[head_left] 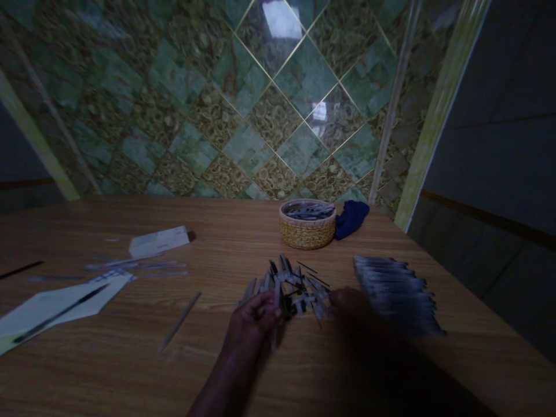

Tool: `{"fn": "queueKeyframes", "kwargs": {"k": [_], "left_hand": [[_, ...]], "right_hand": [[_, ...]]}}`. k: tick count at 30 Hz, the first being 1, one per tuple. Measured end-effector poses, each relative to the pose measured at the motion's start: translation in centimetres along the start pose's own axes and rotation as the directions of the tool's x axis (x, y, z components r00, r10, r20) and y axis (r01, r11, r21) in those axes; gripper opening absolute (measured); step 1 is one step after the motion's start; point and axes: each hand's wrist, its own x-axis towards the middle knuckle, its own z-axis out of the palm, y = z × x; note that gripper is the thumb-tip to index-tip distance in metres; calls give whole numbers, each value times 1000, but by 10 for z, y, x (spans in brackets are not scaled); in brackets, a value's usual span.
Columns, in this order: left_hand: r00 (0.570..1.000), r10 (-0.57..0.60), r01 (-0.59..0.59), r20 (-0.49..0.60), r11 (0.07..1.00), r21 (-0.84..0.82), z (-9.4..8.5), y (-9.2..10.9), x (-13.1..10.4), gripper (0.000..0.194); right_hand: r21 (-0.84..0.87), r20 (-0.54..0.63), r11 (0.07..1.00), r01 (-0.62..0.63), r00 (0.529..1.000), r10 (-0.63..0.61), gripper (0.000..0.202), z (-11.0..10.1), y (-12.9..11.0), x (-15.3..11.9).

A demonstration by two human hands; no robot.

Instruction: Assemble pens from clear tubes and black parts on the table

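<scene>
Between the thumb and fingers of my left hand (pixel 256 317) is a slim pale pen-like stick (pixel 277 295), held nearly upright. Just beyond it lies a loose pile of short pale and dark pen-like pieces (pixel 299 284) on the table. At the pile's right edge is my right hand (pixel 350 304), dark and blurred, its fingers curled together; what they hold, if anything, is hidden. Farther right, a neat row of slim pen-like sticks with dark ends (pixel 395 292) lies side by side, partly behind my right arm.
Behind the pile stands a round woven basket (pixel 307 233) filled with similar sticks, beside a dark blue cloth (pixel 353 218). To the left lie a single stick (pixel 179 322), a pale card or packet (pixel 160 241), thin strips (pixel 143 265) and a paper sheet (pixel 52 307) under a dark stick.
</scene>
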Motion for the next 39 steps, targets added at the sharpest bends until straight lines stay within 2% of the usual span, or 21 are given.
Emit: {"fn": "queueKeyframes", "kwargs": {"k": [7,16,20,25,28,31,35,39], "left_hand": [[996,-2,-5,94,998,67,-2,-7,1,27],[988,-2,-14,158,995,100,-4,-4,-2,27],[996,2,-6,91,999,43,-7,-11,5,24],[988,143,-147,59,987,68,-7,-10,6,18],[984,161,-168,75,980,104,-3,-5,0,15],[976,172,-185,134,978,96,-1,-3,-3,13],[983,109,-116,149,993,38,-4,-7,0,16],[996,50,-49,74,999,-12,-6,-5,-1,15]], "right_hand": [[-31,-1,998,-47,999,47,25,2,-4,1],[-40,-47,998,-43,998,41,26,-30,1,-16],[-79,-88,996,30,995,-37,25,-46,-7,-31],[-140,-138,973,185,969,-204,24,-58,-21,-55],[-162,-134,955,250,953,-273,23,-63,-28,-66],[-137,-122,953,269,950,-286,24,-66,-32,-72],[-114,-113,948,298,944,-311,23,-67,-32,-73],[-91,-137,941,325,932,-335,21,-64,-29,-72]]}}
